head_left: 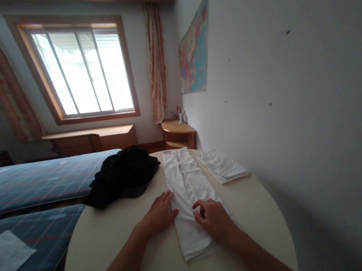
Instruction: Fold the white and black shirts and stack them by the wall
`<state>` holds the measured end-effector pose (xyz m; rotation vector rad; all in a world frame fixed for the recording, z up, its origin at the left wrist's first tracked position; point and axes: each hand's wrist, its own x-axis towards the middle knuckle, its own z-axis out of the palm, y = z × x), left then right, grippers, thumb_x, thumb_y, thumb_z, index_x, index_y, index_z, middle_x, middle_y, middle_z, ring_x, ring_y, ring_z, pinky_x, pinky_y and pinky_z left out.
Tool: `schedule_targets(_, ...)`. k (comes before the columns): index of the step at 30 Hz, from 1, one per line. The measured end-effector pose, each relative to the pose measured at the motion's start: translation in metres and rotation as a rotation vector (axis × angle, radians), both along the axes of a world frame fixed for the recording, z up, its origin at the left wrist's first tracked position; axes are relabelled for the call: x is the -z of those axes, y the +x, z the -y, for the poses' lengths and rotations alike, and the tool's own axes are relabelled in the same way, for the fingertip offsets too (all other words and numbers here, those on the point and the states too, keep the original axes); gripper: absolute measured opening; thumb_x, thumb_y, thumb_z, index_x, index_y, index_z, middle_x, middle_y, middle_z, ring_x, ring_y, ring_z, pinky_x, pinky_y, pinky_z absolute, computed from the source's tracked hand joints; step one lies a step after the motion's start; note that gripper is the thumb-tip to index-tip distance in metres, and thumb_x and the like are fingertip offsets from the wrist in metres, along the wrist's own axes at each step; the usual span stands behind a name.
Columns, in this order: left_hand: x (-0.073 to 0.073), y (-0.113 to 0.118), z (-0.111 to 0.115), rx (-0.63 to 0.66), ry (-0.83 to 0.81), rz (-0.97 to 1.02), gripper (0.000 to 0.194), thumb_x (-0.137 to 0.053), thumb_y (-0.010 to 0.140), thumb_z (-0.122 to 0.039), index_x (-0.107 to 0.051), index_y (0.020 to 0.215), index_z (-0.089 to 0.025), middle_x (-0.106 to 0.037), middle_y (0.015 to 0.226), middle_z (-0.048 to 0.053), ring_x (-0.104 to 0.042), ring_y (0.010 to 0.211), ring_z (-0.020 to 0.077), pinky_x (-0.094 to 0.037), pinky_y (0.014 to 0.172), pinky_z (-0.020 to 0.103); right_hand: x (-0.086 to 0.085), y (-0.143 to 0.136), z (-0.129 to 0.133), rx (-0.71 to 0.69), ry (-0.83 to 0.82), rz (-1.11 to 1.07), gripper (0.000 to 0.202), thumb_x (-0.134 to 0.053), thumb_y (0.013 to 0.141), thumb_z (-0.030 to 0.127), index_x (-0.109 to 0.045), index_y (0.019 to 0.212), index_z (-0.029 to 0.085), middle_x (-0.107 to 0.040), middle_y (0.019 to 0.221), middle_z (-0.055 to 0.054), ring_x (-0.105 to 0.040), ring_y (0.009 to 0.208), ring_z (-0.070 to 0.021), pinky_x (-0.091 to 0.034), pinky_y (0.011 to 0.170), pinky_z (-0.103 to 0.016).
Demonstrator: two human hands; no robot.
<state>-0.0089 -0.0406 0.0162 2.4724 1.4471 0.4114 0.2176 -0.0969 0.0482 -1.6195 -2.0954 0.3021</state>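
A long folded white cloth (pixel 193 184) lies lengthwise on the round cream table (pixel 94 258). At its left edge my left hand (pixel 159 212) rests flat with the fingers spread. My right hand (pixel 213 218) is over the cloth's right part, its thumb and index finger curled towards each other with a small gap between them; nothing shows in that gap. Right of the long cloth, near the table's far right edge, sits a smaller folded white cloth (pixel 224 165). A crumpled black cloth (pixel 124 173) is heaped at the table's far left.
Two beds with blue plaid mattresses (pixel 35 184) stand to the left, the nearer one with a paper sheet (pixel 3 260) on it. A wall (pixel 313 131) runs close along the right. Beyond the table are a small corner cabinet (pixel 178 129) and a desk (pixel 113 131) under the window.
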Motion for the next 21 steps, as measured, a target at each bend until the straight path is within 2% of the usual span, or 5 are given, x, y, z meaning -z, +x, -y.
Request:
schedule_targets(2, 0.001, 0.0, 0.0, 0.005, -0.012, -0.027, 0.066, -0.045, 0.092, -0.041, -0.032, 0.149, -0.012, -0.027, 0.158, 0.016, -0.021, 0.148, 0.0283, -0.02, 0.118, 0.043, -0.003, -0.001, -0.014, 0.031, 0.005, 0.037, 0.024, -0.053, 0.089, 0.033, -0.071, 0.102, 0.024, -0.073, 0.08, -0.002, -0.063, 0.092, -0.0203, -0.04, 0.082, -0.029)
schedule_targets(6, -0.002, 0.0, 0.002, 0.008, -0.02, -0.071, 0.066, -0.042, 0.093, -0.042, -0.03, 0.151, -0.011, -0.019, 0.161, 0.015, -0.015, 0.149, 0.0297, -0.017, 0.119, 0.042, -0.006, -0.006, -0.055, 0.083, -0.036, 0.067, 0.026, -0.054, 0.089, 0.034, -0.068, 0.109, 0.024, -0.075, 0.09, -0.002, -0.064, 0.096, -0.0207, -0.04, 0.081, -0.029)
schedule_targets(10, -0.009, 0.002, 0.006, 0.007, -0.062, -0.096, 0.067, -0.039, 0.095, -0.044, -0.028, 0.152, -0.013, -0.019, 0.161, 0.014, -0.012, 0.149, 0.03, -0.015, 0.119, 0.044, -0.002, -0.018, -0.089, 0.124, -0.083, 0.066, 0.027, -0.054, 0.089, 0.034, -0.066, 0.11, 0.024, -0.075, 0.095, -0.001, -0.064, 0.099, -0.0209, -0.04, 0.079, -0.028)
schedule_targets(16, -0.013, 0.001, 0.008, -0.013, -0.1, -0.104, 0.068, -0.041, 0.093, -0.046, -0.026, 0.153, -0.017, -0.019, 0.161, 0.012, -0.011, 0.149, 0.0306, -0.012, 0.119, 0.051, 0.007, -0.033, -0.108, 0.131, -0.085, 0.006, 0.029, -0.056, 0.085, 0.028, -0.065, 0.112, 0.023, -0.074, 0.096, -0.002, -0.062, 0.101, -0.0194, -0.04, 0.082, -0.028)
schedule_targets(21, -0.011, -0.001, 0.007, -0.019, -0.099, -0.115, 0.069, -0.042, 0.093, -0.044, -0.026, 0.153, -0.016, -0.022, 0.16, 0.013, -0.012, 0.149, 0.0305, -0.011, 0.119, 0.051, 0.011, -0.026, -0.113, 0.217, -0.032, -0.059, 0.031, -0.054, 0.084, 0.025, -0.063, 0.114, 0.024, -0.073, 0.095, -0.001, -0.064, 0.093, -0.0174, -0.04, 0.077, -0.026)
